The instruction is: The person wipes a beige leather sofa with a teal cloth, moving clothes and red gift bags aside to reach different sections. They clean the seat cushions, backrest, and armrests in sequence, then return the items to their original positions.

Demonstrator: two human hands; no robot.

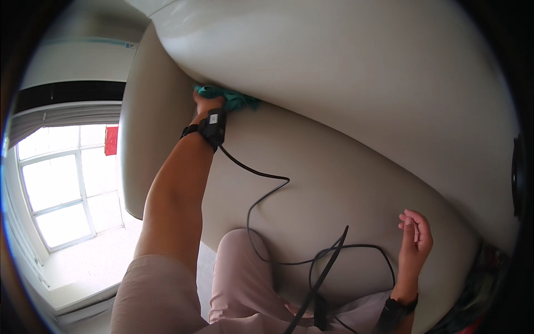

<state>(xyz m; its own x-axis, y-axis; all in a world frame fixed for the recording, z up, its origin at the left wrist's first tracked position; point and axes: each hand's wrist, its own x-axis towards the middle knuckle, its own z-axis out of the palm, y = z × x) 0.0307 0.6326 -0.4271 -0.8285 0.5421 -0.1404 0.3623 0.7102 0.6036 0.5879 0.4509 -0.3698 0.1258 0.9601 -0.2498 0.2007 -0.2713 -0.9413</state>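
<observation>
Far along the sofa seat, my left hand (pixel 207 102) grips a crumpled teal cloth (pixel 235 99). The cloth lies in the crease where the seat cushion (pixel 300 154) meets the backrest (pixel 333 71), close to the armrest (pixel 146 125); some of my fingers are hidden by it. My right hand (pixel 415 236) holds nothing. It hovers over or rests near the right part of the seat, its fingers loosely curled and a little apart from the thumb. Whether it touches the seat, I cannot tell.
A black cable (pixel 267 194) runs from the device (pixel 215 126) on my left wrist across the seat to my lap. My knee (pixel 242 250) is against the seat's front. A window (pixel 62 183) is beyond the armrest. Dark items (pixel 479 288) lie at the lower right.
</observation>
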